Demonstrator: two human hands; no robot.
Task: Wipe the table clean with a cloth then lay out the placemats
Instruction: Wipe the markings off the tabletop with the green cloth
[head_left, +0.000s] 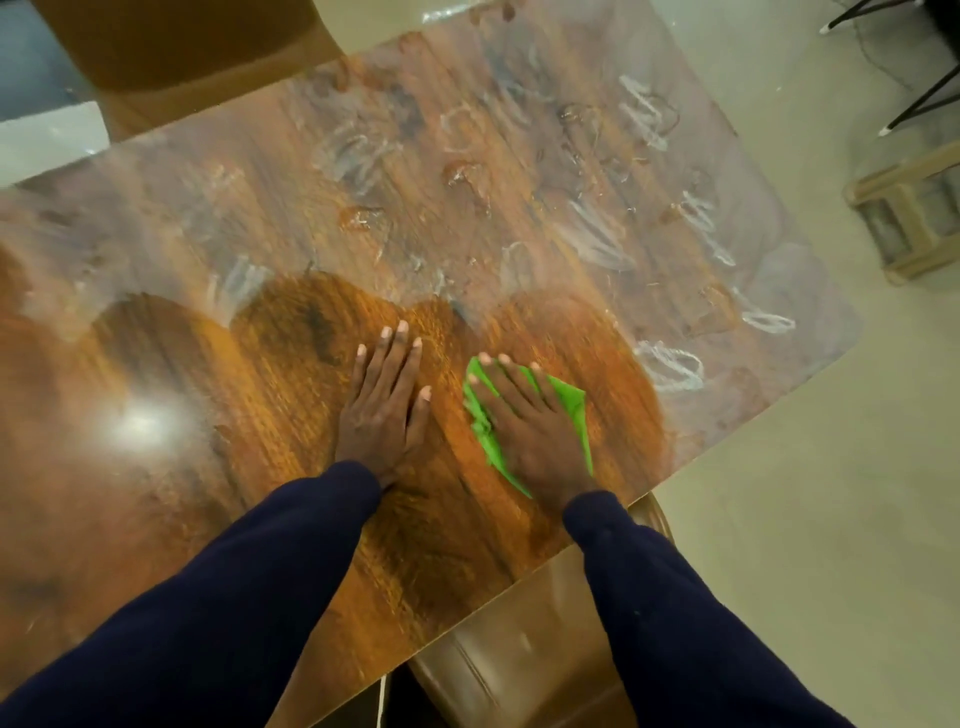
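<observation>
A glossy brown wooden table (291, 218) fills the view. Its far half carries white smears and wet blotches; the near part around my hands looks darker and streak-free. A bright green cloth (575, 402) lies flat on the table near the right edge. My right hand (524, 421) presses down on it with straight, spread fingers. My left hand (387, 400) rests flat on the bare wood just left of the cloth, fingers straight. No placemats are in view.
A brown chair (524, 654) is tucked under the near table edge between my arms. Another brown chair (171, 57) stands at the far side. A wooden frame (914, 208) sits on the pale floor at right, with thin black legs (924, 98) beyond.
</observation>
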